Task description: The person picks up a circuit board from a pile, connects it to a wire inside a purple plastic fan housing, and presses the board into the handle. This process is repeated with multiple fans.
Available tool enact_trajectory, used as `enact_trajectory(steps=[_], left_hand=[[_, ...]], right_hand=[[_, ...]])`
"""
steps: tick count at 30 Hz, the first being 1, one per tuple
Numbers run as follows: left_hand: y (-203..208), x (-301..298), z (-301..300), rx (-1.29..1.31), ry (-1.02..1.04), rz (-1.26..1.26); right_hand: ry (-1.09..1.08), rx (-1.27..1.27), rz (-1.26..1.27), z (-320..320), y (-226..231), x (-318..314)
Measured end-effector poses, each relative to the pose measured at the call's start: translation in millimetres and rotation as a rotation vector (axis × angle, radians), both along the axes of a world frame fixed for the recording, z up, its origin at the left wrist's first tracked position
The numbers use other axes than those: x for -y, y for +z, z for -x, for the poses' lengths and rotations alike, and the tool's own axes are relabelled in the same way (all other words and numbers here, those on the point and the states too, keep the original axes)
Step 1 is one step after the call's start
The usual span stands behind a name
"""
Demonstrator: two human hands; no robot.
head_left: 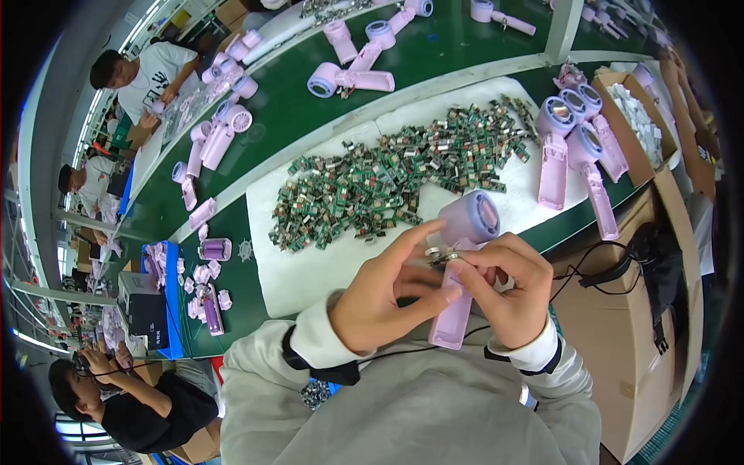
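Observation:
Both my hands are at a pink handheld fan housing (449,319), whose round head (469,218) points away from me and whose hollow handle faces up. My left hand (387,291) grips it, thumb on the handle and index finger stretched toward the head. The other left fingers are partly hidden and blurred. At the neck of the housing, my right hand (508,283) is closed with thumb and index finger pinched at a small circuit board (442,254). How far the board sits inside the handle is hidden by the fingers.
A pile of small green circuit boards (387,182) covers a white foam sheet (271,271) beyond my hands. More fan housings (570,136) lie at the right, beside a cardboard box (632,116). A blue tray (174,310) stands left. Co-workers (155,77) sit across the green belt (275,116).

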State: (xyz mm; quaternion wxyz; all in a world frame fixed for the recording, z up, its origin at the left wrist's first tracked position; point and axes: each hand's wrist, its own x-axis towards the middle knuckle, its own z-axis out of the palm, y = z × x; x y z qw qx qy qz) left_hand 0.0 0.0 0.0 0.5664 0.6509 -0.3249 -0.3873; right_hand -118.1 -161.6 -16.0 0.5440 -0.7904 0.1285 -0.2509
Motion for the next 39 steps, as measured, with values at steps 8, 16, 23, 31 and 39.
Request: enact_trajectory(steps=[8, 16, 23, 31, 39], left_hand=[[56.5, -5.2, -66.8, -0.323, -0.014, 0.064], [61.6, 32.5, -291.9, 0.16, 0.476, 0.205], [-29.1, 25.8, -462.6, 0.669, 0.601, -0.601], [32.6, 205.1, -365.8, 1.341, 0.142, -0.861], [14.1, 267.1, -338.6, 1.31, 0.032, -0.993]], right_hand=[[-0.147, 0.385, 0.202, -11.3, 6.3, 18.9], [-0.035, 0.183, 0.237, -30.2, -48.4, 45.0], [-0.063, 0.284, 0.532, -38.6, -54.3, 44.9], [-0.101, 0.238, 0.607, -34.6, -51.6, 45.0], [-0.102, 0.264, 0.565, -40.5, -57.9, 44.3]])
